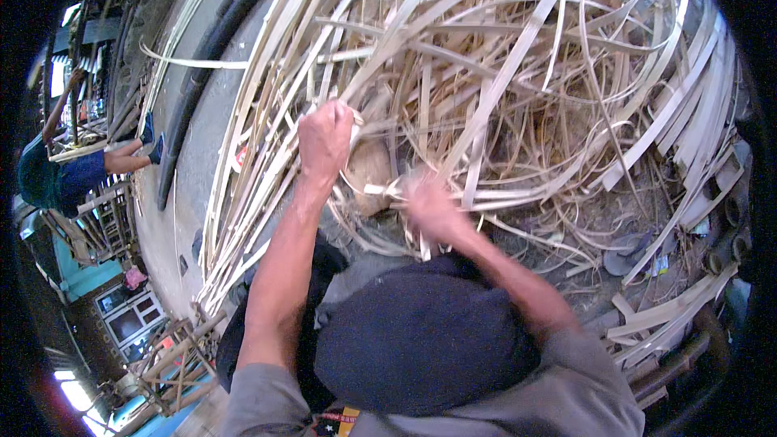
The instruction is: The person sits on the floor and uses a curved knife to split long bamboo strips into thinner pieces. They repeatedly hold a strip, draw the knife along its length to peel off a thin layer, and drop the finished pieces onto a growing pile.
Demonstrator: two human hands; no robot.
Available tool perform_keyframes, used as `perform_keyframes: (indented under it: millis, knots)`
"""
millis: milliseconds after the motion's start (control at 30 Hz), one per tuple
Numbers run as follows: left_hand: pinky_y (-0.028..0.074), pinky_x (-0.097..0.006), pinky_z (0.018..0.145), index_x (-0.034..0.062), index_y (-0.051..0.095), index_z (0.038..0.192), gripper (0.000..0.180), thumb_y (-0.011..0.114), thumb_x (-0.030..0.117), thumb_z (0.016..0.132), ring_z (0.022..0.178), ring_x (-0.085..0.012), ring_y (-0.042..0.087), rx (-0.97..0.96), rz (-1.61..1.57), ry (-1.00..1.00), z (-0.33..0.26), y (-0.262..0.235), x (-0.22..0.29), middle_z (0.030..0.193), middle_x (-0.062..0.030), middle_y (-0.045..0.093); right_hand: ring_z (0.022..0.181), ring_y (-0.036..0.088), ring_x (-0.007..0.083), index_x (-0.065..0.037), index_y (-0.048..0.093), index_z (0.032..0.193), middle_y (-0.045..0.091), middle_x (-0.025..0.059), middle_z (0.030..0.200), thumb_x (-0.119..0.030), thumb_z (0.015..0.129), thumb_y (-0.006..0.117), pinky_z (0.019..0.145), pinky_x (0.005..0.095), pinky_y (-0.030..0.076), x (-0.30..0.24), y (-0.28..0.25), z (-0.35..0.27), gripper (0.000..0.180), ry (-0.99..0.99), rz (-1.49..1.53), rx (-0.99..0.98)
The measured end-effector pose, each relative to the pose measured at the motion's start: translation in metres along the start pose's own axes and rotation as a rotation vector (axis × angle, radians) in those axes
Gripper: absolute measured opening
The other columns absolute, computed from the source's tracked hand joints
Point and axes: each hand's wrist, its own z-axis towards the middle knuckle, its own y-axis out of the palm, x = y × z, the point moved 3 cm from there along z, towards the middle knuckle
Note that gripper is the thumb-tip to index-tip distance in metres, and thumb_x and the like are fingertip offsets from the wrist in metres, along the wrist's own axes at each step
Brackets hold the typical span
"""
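A big tangled pile of pale bamboo strips (502,73) fills the ground in front of me. My left hand (325,139) is raised and closed around a bundle of long strips (267,154) that run from lower left up to the top. My right hand (433,206) is lower and blurred; it grips thin strips (409,186) near a brown rounded lump (368,166) in the middle of the pile. My knees in dark cloth (421,340) lie just below both hands.
A grey concrete curb and black pipes (194,89) curve along the left. Another person in a blue sleeve (77,178) sits at the far left by wooden frames (174,356). Flat wider strips (688,113) stack at the right, over debris.
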Motion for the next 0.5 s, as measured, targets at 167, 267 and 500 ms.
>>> perform_keyframes:
  millis: [167,267,500]
  knots:
    - [0.046,-0.047,0.055,-0.0029,0.058,0.073,0.03,0.061,0.019,0.092,0.058,-0.0414,0.06,-0.088,0.033,-0.099,0.001,0.001,-0.007,0.064,-0.0234,0.058,0.049,0.056,0.0151,-0.006,0.048,0.103,0.055,0.0039,0.07,-0.029,0.099,0.059,0.043,0.0335,0.048,0.059,0.03,-0.002,0.025,0.441,0.379,-0.237]
    - [0.046,-0.047,0.054,-0.0036,0.06,0.074,0.027,0.063,0.016,0.093,0.058,-0.0414,0.061,-0.055,-0.007,-0.114,0.004,0.003,-0.006,0.066,-0.0254,0.059,0.047,0.054,0.0153,-0.01,0.045,0.102,0.053,0.0037,0.069,-0.027,0.099,0.06,0.04,0.0333,0.046,0.064,0.024,-0.004,0.023,0.534,0.675,-0.307]
    - [0.046,-0.044,0.052,-0.0022,0.058,0.073,0.025,0.065,0.014,0.092,0.056,-0.0377,0.061,-0.026,-0.092,-0.166,0.004,0.013,-0.004,0.065,-0.0239,0.059,0.047,0.054,0.0153,-0.009,0.047,0.103,0.053,0.0037,0.067,-0.026,0.099,0.06,0.041,0.0341,0.046,0.054,0.034,-0.003,0.021,0.449,0.6,-0.195]
